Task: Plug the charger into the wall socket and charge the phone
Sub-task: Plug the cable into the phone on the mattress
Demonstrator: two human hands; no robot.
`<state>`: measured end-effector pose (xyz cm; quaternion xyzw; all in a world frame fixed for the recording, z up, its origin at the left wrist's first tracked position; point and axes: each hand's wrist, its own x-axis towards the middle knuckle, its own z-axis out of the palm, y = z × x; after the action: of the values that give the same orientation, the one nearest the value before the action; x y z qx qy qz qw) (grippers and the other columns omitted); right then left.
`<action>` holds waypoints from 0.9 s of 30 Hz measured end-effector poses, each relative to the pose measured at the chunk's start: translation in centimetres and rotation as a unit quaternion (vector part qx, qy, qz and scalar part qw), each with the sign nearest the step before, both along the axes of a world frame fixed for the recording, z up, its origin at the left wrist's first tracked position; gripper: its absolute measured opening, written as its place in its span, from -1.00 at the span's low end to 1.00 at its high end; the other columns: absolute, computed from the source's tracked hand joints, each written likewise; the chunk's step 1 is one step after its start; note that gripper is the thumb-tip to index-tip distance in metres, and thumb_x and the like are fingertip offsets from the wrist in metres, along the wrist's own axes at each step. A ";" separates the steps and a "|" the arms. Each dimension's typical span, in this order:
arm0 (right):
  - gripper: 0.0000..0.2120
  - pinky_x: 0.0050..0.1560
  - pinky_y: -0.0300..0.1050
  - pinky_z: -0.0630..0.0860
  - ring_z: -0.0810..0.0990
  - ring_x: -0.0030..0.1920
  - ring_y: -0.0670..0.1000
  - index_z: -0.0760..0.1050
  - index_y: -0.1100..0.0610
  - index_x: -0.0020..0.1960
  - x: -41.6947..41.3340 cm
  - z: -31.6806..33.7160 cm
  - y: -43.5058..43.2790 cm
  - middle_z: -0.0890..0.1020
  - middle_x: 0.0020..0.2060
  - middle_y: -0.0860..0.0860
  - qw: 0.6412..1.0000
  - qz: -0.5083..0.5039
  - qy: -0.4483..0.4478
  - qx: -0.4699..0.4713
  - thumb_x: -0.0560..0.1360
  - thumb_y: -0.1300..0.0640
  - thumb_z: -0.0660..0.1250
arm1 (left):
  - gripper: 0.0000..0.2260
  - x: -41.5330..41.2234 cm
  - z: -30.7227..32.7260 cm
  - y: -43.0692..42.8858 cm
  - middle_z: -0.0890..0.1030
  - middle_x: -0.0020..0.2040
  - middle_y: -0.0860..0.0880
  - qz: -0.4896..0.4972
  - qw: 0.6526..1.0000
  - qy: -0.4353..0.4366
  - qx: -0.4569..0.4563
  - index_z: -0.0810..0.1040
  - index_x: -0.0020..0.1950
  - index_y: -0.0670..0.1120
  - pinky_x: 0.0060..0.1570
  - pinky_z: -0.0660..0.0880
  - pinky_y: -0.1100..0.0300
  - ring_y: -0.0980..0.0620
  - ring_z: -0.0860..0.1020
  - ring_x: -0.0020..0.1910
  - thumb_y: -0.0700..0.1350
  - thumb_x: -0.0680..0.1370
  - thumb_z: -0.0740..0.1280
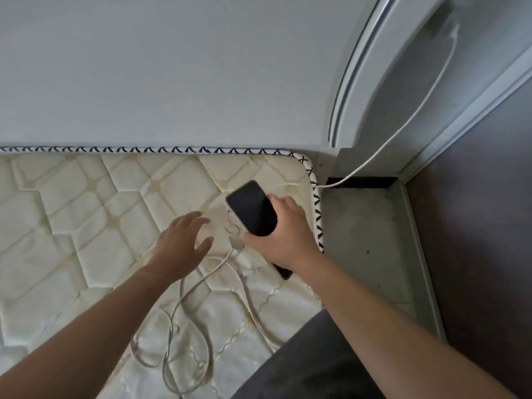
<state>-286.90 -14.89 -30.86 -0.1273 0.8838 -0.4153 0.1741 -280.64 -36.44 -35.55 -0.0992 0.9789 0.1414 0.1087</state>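
My right hand (283, 234) grips a phone (252, 210) with a dark screen, tilted up above the mattress (86, 203). A second dark flat object (283, 272), partly hidden under my right wrist, lies on the mattress. My left hand (184, 240) hovers open just left of the phone, fingers spread, holding nothing. A white charger cable (195, 289) lies in loose loops on the mattress below both hands. Its end near the phone is hidden by my fingers. Another white cable stretch (403, 133) runs from the mattress corner up the wall at the right. No wall socket is in view.
The quilted mattress has a black-and-white trimmed edge (318, 214) against a pale wall (172, 67). A white door frame (359, 67) stands at the right, with a grey floor strip (368, 240) and dark flooring (475, 226) beyond. My dark-clothed leg (302, 364) rests at the bottom.
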 end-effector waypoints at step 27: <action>-0.72 0.04 -0.12 0.45 0.42 0.04 -0.06 0.56 0.03 0.02 3.3 -6.3 0.9 0.45 -0.01 -0.06 0.972 0.170 0.008 0.162 0.37 -0.07 0.39 | -0.20 -4.2 -1.6 0.4 0.28 0.42 0.07 -0.172 0.984 -0.010 0.044 0.23 0.40 0.18 0.41 0.08 -0.14 0.00 0.18 0.43 0.28 0.21 0.42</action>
<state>-283.63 -14.01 -37.16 -0.2491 0.9061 -0.2296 0.2535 -284.82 -36.04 -37.15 0.0739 0.9731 0.1623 0.1457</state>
